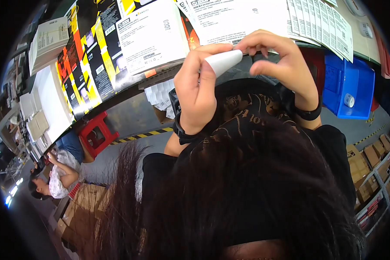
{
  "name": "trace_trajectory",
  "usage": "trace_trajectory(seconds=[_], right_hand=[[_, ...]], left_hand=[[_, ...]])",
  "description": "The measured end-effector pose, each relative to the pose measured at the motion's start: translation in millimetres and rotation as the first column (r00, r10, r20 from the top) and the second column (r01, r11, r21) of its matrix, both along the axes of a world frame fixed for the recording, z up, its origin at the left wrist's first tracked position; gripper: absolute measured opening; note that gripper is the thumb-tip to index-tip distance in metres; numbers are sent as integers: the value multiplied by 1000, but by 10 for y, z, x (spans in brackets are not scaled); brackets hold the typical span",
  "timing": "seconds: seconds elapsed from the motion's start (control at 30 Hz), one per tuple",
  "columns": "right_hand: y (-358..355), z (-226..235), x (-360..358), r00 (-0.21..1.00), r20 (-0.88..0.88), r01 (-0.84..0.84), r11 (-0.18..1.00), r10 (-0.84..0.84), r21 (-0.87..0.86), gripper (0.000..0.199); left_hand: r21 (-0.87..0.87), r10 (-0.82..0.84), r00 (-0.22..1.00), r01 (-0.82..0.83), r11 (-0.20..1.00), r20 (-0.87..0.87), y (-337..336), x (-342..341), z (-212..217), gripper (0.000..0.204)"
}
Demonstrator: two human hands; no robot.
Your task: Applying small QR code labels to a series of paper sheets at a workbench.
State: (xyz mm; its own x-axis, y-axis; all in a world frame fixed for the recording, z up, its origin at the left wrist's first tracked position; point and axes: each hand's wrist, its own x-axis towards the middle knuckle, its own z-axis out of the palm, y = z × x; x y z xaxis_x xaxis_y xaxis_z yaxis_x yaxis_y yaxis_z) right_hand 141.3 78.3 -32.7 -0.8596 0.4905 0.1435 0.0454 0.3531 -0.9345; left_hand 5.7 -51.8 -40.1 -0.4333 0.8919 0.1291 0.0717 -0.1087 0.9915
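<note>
My left hand (198,89) is closed round a curled piece of white paper (224,62), with the thumb along its near side. The paper tapers back toward the palm, and its wider end points right. My right hand (281,63) is just to the right, fingers bent and thumb apart from them. Its index fingertip meets the left fingertips at the paper's far edge, and nothing shows between its thumb and fingers. Just beyond the hands, white printed sheets (149,41) lie on the table, with another white printed stack (234,21) behind the fingers.
Fanned printed sheets (318,24) lie at the far right. Yellow, black and orange printed packaging (102,65) covers the left tabletop. A blue bin (355,82) holding a small white roll (349,100) is at right. A red stool (99,134) and a seated person (63,173) are at left.
</note>
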Motion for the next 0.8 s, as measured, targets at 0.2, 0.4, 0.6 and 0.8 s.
trace_trajectory(seconds=[0.2, 0.4, 0.6, 0.8], right_hand=[[-104, -82, -82, 996, 78, -41, 999, 42, -9, 17], [-120, -81, -51, 990, 122, 85, 988, -69, -127, 11], [-109, -8, -66, 980, 117, 187, 940, -160, -285, 9], [-8, -63, -48, 966, -91, 231, 965, -243, -123, 10]], left_hand=[[-16, 72, 987, -70, 997, 143, 49, -4, -9, 18], [181, 136, 910, -68, 981, -391, 122, -116, -33, 19], [-5, 78, 952, -84, 996, -297, 81, -108, -147, 11], [-221, 37, 929, -126, 967, -368, 41, -67, 18, 12]])
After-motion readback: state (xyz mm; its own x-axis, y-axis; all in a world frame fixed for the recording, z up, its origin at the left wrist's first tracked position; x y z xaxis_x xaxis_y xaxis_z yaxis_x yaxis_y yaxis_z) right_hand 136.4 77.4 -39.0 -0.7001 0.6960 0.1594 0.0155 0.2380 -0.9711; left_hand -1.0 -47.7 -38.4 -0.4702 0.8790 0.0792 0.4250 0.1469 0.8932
